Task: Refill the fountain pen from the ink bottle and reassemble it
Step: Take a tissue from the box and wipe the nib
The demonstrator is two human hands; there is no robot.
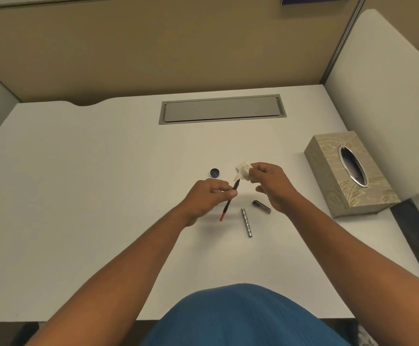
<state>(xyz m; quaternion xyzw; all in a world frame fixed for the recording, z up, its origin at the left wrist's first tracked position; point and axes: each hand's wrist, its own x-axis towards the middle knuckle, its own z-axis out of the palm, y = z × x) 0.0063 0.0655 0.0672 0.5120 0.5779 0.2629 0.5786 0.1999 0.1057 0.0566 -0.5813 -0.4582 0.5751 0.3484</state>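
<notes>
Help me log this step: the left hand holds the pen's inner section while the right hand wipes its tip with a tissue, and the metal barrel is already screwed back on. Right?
Not quite. The head view shows the metal barrel lying loose on the desk, not screwed on. The rest holds: the left hand holds the inner section, and the right hand presses the tissue at its tip.

Single head-worn wide-angle view, looking forward and down, close over white desk (78, 196)
</notes>
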